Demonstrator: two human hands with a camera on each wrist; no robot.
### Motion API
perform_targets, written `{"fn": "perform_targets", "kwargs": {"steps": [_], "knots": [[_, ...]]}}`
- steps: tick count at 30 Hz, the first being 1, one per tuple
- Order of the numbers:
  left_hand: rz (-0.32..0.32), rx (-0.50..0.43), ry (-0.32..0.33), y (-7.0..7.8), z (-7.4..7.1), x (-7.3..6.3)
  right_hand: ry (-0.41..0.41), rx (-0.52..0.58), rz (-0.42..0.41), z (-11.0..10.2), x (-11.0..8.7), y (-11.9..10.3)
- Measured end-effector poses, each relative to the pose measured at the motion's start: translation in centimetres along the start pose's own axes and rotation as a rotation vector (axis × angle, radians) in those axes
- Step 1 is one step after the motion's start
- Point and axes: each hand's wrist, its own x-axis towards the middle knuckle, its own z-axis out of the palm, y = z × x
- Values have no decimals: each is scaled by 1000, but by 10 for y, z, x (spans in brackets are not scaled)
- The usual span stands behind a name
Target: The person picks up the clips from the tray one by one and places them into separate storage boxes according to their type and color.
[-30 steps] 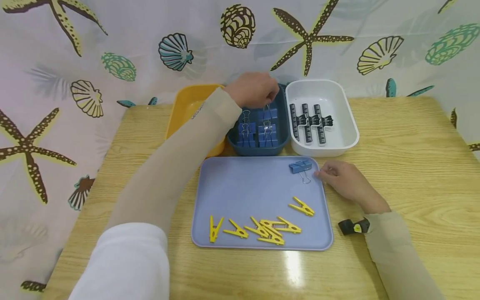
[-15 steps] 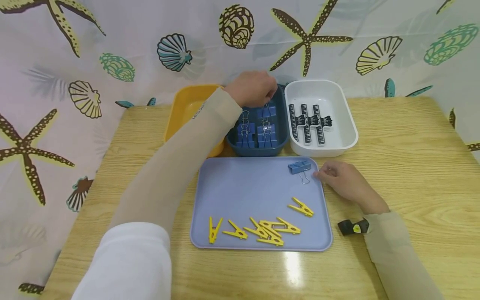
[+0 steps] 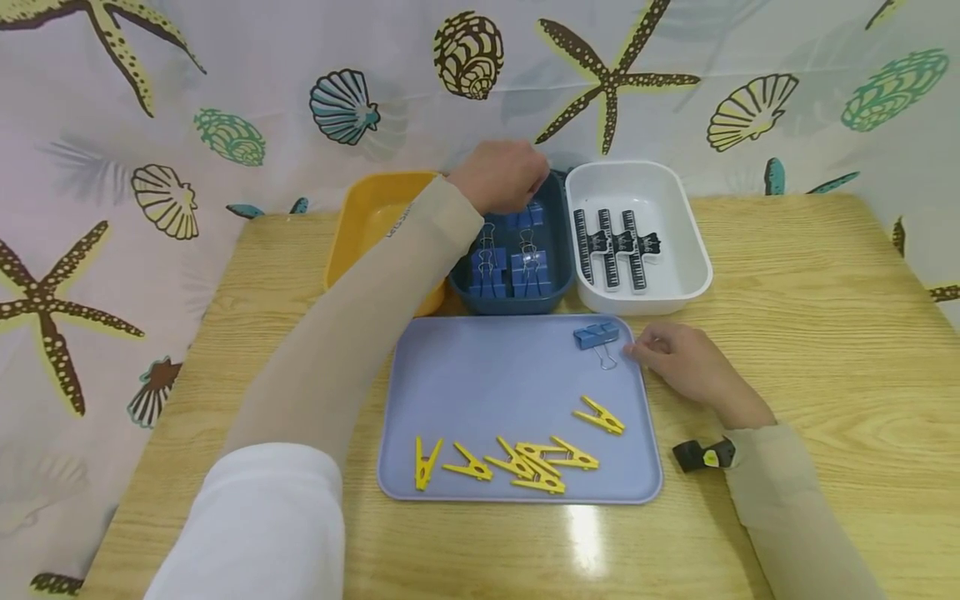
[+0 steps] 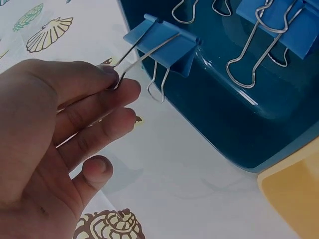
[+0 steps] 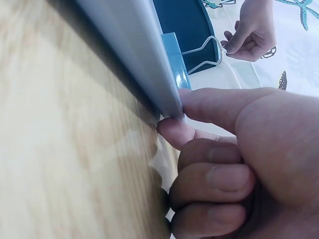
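My left hand (image 3: 504, 177) reaches over the dark blue bin (image 3: 513, 306). In the left wrist view its thumb and forefinger pinch the wire handle of a blue binder clip (image 4: 167, 42), which overlaps the bin's rim; the other fingers are loosely bent. More blue binder clips (image 3: 531, 273) lie inside the bin. My right hand (image 3: 686, 358) grips the right edge of the lavender tray (image 3: 480, 375) between thumb and forefinger, its remaining fingers curled. One blue binder clip (image 3: 596, 335) lies on the tray close to that hand. Several yellow clothespins (image 3: 470, 463) lie along the tray's front.
Left of the dark blue bin is a yellow bin (image 3: 347, 225), partly hidden by my left sleeve. On its right a white bin (image 3: 686, 242) holds black-and-white patterned clips (image 3: 632, 250). A black strap (image 3: 693, 455) is at my right wrist. Behind hangs a shell-print cloth (image 3: 405, 50).
The head view has shifted slightly. My left hand has edged back over the bin, and the wire handle seen beneath it earlier is now hidden. My right hand keeps its grip on the tray.
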Motion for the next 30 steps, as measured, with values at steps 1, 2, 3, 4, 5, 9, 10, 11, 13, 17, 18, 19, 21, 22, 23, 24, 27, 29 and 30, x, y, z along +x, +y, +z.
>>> {"fn": "perform_targets", "kwargs": {"steps": [1,2,3,4,5,9,10,11,13,17,18,19,21,22,23,24,27,29,30], "knots": [[-2,3,6,0,0,0,1,0,-1,0,0,0],[-4,8,12,0,1,0,1,0,-2,0,0,0],[-5,12,17,0,1,0,2,0,-4,0,0,0],[-5,17,23,0,1,1,2,-2,-4,0,0,0],[-5,22,28,0,2,1,3,-1,-5,0,0,0],[-6,38,41,-1,5,4,6,-2,-8,0,0,0],[-7,38,45,-1,6,4,7,-2,-8,0,0,0],[-7,39,47,-1,7,5,9,-2,-9,1,0,0],[-9,37,48,-1,9,6,11,-1,-10,1,0,0],[-12,38,42,-1,13,9,11,1,-11,1,1,1],[-14,39,37,-1,14,9,9,3,-9,1,1,2],[-14,44,29,-1,15,9,7,6,-8,1,1,2],[-16,50,15,-1,17,10,6,10,-6,1,1,3],[-17,53,7,-2,17,10,6,12,-5,1,1,3],[-19,57,-1,-2,18,11,6,13,-5,1,1,4],[-20,57,-10,-2,19,11,6,13,-5,1,1,4],[-20,50,-20,-2,21,12,7,11,-8,2,1,5],[-21,40,-24,-2,23,12,7,10,-8,2,1,5],[-22,33,-27,-2,23,13,7,10,-8,2,1,5]]}}
